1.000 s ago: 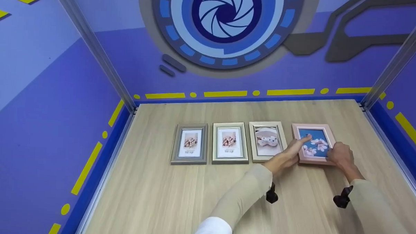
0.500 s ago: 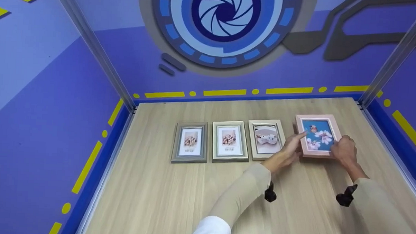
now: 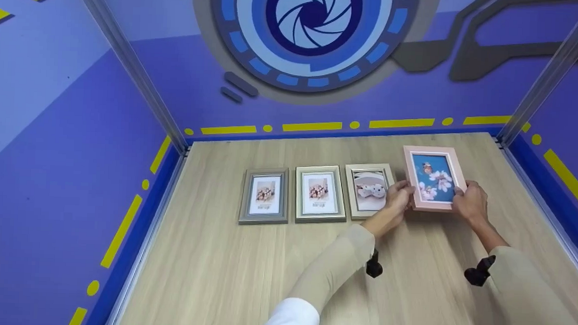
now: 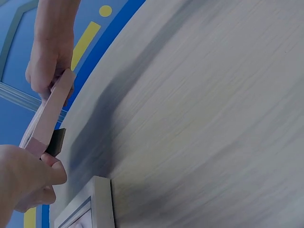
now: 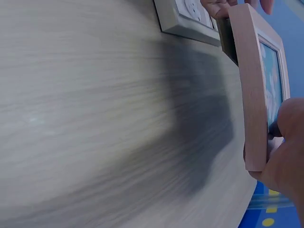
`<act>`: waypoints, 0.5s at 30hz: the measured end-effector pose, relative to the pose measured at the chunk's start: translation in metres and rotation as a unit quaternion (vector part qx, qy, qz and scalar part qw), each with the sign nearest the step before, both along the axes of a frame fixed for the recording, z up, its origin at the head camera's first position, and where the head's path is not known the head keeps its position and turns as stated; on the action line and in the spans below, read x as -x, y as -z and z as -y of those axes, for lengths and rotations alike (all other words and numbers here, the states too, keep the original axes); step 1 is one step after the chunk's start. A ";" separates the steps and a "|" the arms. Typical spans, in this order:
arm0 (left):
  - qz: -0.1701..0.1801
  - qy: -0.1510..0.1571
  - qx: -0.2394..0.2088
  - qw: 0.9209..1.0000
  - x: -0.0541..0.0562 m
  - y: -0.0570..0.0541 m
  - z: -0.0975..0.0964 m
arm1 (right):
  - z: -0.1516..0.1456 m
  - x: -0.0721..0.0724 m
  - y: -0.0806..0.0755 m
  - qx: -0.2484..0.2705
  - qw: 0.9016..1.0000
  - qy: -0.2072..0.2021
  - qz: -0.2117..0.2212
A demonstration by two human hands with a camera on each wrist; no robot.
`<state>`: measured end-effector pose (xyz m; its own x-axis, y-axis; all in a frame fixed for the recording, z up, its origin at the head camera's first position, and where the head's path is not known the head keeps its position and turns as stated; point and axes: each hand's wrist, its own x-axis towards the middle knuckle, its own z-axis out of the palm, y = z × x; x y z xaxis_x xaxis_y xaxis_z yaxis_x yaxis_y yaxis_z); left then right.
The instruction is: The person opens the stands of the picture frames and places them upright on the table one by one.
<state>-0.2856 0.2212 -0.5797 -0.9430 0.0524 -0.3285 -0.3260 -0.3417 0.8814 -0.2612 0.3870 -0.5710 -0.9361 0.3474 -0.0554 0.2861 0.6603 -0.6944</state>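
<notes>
A pink picture frame (image 3: 432, 179), with white blossoms on blue, is held tilted up above the table, its shadow below it. My left hand (image 3: 397, 200) grips its left edge near the lower corner. On the opposite edge my right hand (image 3: 471, 202) grips it, thumb on the front and fingers behind. From the right wrist, the pink frame (image 5: 254, 90) shows edge-on, a dark flap (image 5: 228, 40) sticking out behind it. My left fingers are close to that dark flap (image 4: 56, 141) in the left wrist view.
Three more frames lie in a row on the wooden table (image 3: 208, 275): a grey one (image 3: 264, 196), a silvery one (image 3: 320, 194) and a cream one (image 3: 369, 190) beside my left hand. Blue printed panels (image 3: 315, 101) stand along the back and sides.
The pink frame has come up off the table and tilted toward me, both hands rising with it. My left thumb has slid from the picture to the frame's edge.
</notes>
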 end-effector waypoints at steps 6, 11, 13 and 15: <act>-0.007 -0.039 0.018 0.999 0.004 -0.003 0.010 | 0.013 0.003 -0.003 0.013 1.000 -0.007 -0.014; -0.018 -0.049 0.068 0.996 0.005 -0.003 0.021 | 0.023 0.006 -0.003 0.023 0.999 -0.010 -0.030; -0.025 -0.061 0.093 0.993 0.005 -0.003 0.025 | 0.027 0.007 -0.002 0.026 0.999 -0.010 -0.034; -0.031 -0.077 0.111 0.990 0.005 -0.003 0.029 | 0.031 0.009 -0.002 0.032 0.999 -0.010 -0.035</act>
<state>-0.2904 0.1922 -0.5767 -0.9528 -0.1614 -0.2573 -0.2280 -0.1792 0.9570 -0.2701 0.3558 -0.5689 -0.9452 0.3262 -0.0115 0.2229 0.6195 -0.7527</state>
